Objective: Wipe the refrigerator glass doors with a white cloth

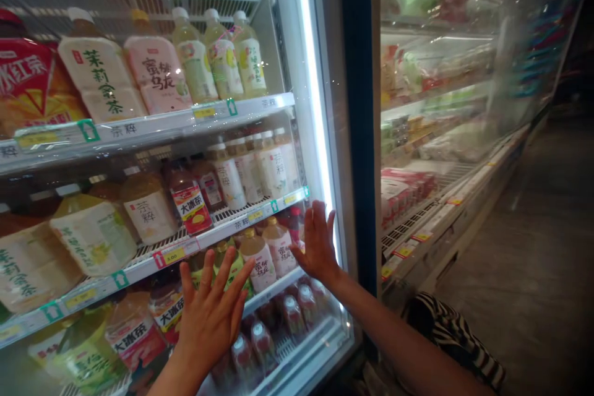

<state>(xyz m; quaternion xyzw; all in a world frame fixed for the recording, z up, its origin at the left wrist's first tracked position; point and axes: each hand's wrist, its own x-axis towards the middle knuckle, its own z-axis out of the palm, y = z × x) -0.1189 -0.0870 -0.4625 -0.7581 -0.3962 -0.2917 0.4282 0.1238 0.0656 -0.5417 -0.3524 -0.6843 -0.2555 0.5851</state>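
Note:
Fingers spread, my left hand (211,303) is raised in front of the glass door of a drinks fridge, before the lower shelves. My right hand (320,247) is raised too, its fingers stretched upward, close to the door's right edge by the bright light strip (320,117). Neither hand holds anything; whether the palms touch the glass I cannot tell. Behind the glass stand a small red-labelled tea bottle (190,198), several white-labelled tea bottles (231,176) and pink-labelled bottles (258,263). Small dark bottles (263,343) fill the bottom level, partly hidden by my left hand.
Large tea bottles (102,74) line the upper shelf. A dark blue frame (359,136) separates this fridge from an open chilled display (417,198) with packaged goods. Floor (510,260) runs along the right. Black-and-white striped fabric (455,334) shows below my right forearm.

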